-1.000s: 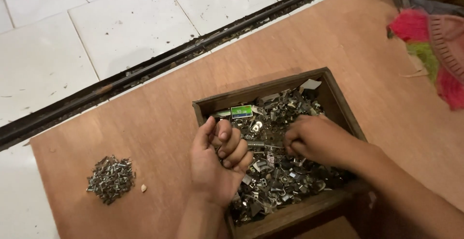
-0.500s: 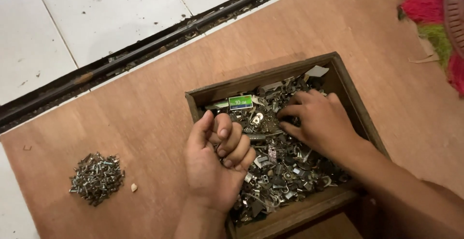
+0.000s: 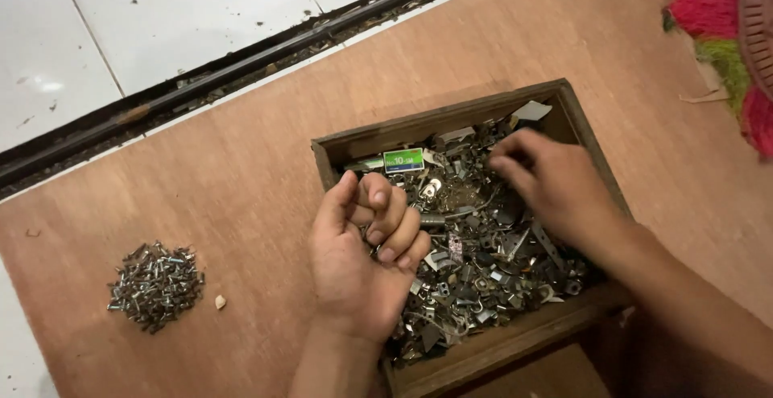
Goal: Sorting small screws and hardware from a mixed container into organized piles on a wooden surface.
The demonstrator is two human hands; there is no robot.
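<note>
A dark wooden box (image 3: pixel 451 122) sits on a brown board, filled with several small metal parts (image 3: pixel 475 261), brackets and screws. A small green packet (image 3: pixel 403 160) lies near its far wall. My left hand (image 3: pixel 362 261) rests over the box's left side with fingers curled into a loose fist; whether it holds anything I cannot see. My right hand (image 3: pixel 551 184) reaches palm down into the far right of the box, its fingertips among the metal parts and blurred by motion.
A small heap of screws (image 3: pixel 155 285) lies on the board (image 3: pixel 241 172) to the left, with a pale chip (image 3: pixel 220 302) beside it. Beyond the board are white floor tiles (image 3: pixel 161 11) and a dark door track (image 3: pixel 241 60). A pink and green cloth (image 3: pixel 721 35) lies at top right.
My right hand has moved from the box's middle toward its far right corner. My left hand stays curled in place. The view has shifted, so box and screw heap sit lower right.
</note>
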